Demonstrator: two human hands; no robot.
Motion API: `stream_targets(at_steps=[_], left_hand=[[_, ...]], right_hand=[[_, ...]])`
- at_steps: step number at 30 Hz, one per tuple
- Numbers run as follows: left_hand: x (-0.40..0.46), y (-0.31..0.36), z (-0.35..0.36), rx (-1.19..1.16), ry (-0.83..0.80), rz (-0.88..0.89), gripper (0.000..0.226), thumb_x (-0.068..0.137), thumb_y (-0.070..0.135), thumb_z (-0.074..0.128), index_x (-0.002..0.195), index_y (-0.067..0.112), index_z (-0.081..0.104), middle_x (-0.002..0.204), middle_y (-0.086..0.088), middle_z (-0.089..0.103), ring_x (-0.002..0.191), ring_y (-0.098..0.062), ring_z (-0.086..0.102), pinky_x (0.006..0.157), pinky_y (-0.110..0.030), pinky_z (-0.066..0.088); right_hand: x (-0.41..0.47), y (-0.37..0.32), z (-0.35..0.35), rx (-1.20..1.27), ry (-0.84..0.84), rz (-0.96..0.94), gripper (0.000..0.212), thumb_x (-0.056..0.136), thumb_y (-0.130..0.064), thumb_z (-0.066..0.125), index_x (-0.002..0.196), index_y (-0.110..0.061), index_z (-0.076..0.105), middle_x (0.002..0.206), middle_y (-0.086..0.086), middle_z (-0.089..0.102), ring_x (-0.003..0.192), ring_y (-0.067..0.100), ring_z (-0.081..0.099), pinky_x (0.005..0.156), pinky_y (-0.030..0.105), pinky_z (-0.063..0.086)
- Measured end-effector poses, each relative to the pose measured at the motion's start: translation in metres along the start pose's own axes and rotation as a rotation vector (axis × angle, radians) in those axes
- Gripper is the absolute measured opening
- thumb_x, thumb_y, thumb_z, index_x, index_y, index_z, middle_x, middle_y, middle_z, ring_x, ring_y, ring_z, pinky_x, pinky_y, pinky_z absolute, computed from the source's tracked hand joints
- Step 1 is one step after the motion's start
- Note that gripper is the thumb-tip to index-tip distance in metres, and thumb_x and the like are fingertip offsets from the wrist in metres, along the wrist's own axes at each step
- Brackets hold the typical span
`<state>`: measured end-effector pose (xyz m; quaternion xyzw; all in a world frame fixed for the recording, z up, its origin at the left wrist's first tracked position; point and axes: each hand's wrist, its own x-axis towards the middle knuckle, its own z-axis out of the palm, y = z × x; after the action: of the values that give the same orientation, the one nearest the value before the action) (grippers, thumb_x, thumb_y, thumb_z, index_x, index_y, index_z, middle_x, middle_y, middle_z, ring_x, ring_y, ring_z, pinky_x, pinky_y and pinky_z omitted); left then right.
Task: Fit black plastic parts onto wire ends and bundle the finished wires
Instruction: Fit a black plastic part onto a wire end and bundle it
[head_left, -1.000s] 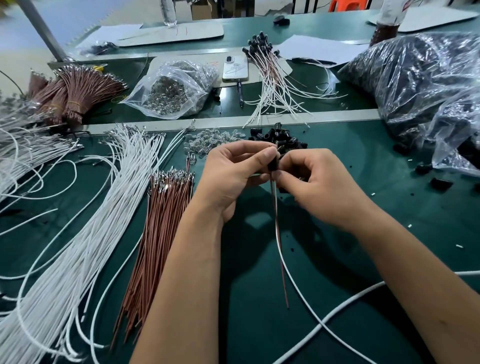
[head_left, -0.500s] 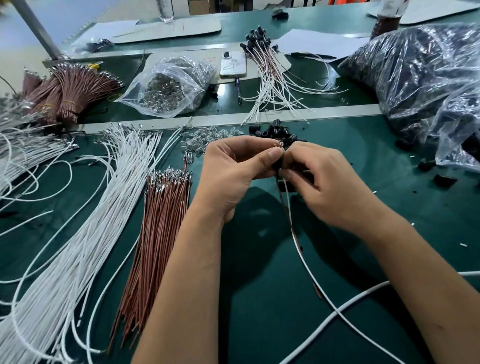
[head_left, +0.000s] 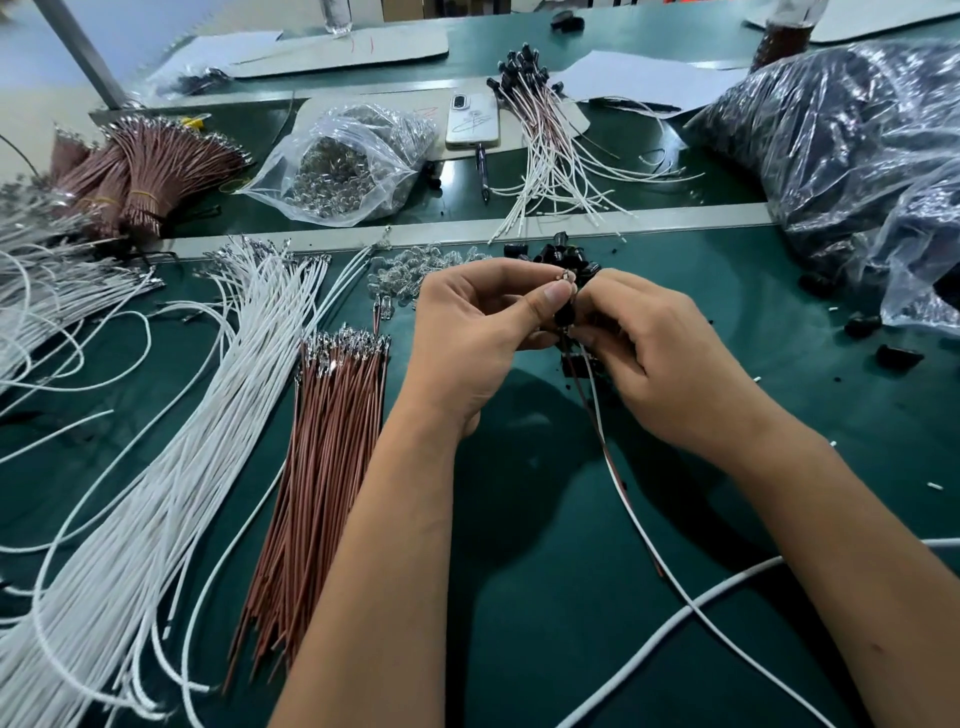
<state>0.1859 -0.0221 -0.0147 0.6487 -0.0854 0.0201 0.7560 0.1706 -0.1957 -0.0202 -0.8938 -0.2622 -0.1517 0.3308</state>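
No legible text, brand, number or sign anywhere in frame. Phone case (head_left: 471, 122), upper centre: a thin dark looping scribble, not readable as letters (could be a drawing or a signature). Cardboard sheet (head_left: 363, 44), top centre: two short red pen strokes, no characters made out. Faint red mark on the card (head_left: 569, 117) just above the phone, too small to tell.
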Motion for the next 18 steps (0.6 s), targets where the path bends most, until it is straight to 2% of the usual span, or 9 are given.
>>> stream_targets(at_steps=[4,11,14,18], left_hand=[[0.0,-0.0014,0.0014,-0.006,0.009,0.0,0.008,0.085,-0.002,0.075,0.091,0.003,0.076,0.083,-0.011,0.077,0.073,-0.018,0.07,0.064,-0.027,0.061],[-0.0001,-0.0018,0.0021,0.014,0.006,0.004,0.008,0.085,-0.002,0.075,0.091,0.003,0.077,0.08,-0.01,0.077,0.067,-0.015,0.068,0.064,-0.027,0.06],[-0.0003,-0.0017,0.0025,0.01,0.015,0.003,0.007,0.086,-0.001,0.075,0.09,0.004,0.077,0.079,-0.01,0.076,0.067,-0.016,0.068,0.065,-0.028,0.061],[-0.0003,-0.0009,0.0022,-0.025,0.031,0.0,0.009,0.085,-0.002,0.075,0.087,0.007,0.077,0.081,-0.011,0.076,0.068,-0.016,0.068,0.065,-0.03,0.061]], right_hand=[[0.0001,0.002,0.0003,0.009,-0.003,0.014,0.01,0.098,0.002,0.062,0.09,-0.002,0.058,0.086,0.003,0.057,0.079,0.022,0.051,0.073,0.033,0.043],[-0.0009,0.0049,0.0005,-0.019,-0.016,0.034,0.011,0.095,0.003,0.063,0.088,-0.004,0.057,0.082,-0.001,0.056,0.075,0.013,0.046,0.071,0.014,0.037],[-0.001,0.0051,0.0004,-0.022,-0.017,0.043,0.01,0.095,0.002,0.063,0.089,-0.003,0.058,0.082,0.0,0.057,0.075,0.014,0.047,0.071,0.016,0.038],[-0.0012,0.0046,-0.0003,0.05,0.01,0.086,0.006,0.097,-0.005,0.067,0.091,-0.007,0.065,0.084,-0.001,0.063,0.077,0.015,0.055,0.073,0.025,0.045]])
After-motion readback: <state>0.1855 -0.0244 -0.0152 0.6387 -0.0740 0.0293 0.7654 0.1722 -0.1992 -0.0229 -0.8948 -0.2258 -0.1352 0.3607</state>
